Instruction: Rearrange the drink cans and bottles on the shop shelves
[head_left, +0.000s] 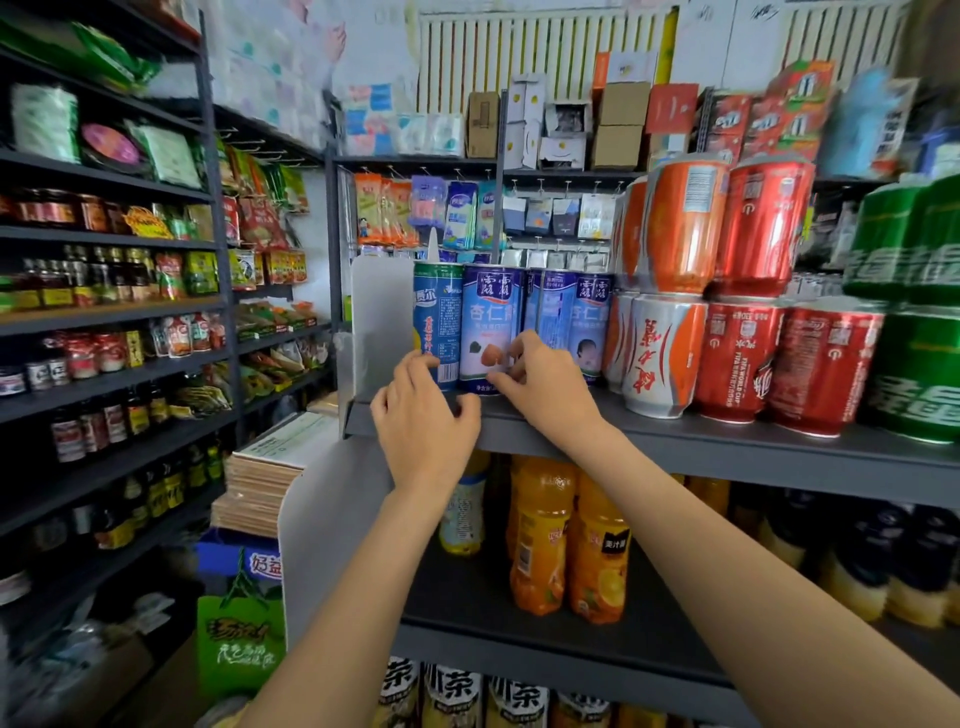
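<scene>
Both my hands are up at the front edge of the grey shelf (727, 447) where the cans stand. My left hand (423, 415) hangs just in front of the green-topped blue can (438, 317) at the left end of the row, fingers loosely curled with their tips against its lower part; I cannot tell from here whether they truly grip it or only rest there. My right hand (545, 387) sits just beside the left one, thumb and fingertips curled round the base of the blue almond-drink can (491, 327), which stands upright on the shelf. Behind my right hand's knuckles stands a second blue almond-drink can (576, 322), touching the first. Just to the left of my left hand a pale upright divider panel (382, 322) closes the row. To the right of my right hand come orange-and-silver cans (662, 353), red cola cans (779, 364) and green cans (919, 374), each kind stacked two high. Under my forearms, on the lower shelf, stand orange juice bottles (571, 545), and further right dark-capped bottles (878, 551). Well apart to my left, dark shelving (104, 312) holds jars, sauce bottles and snack packets.
</scene>
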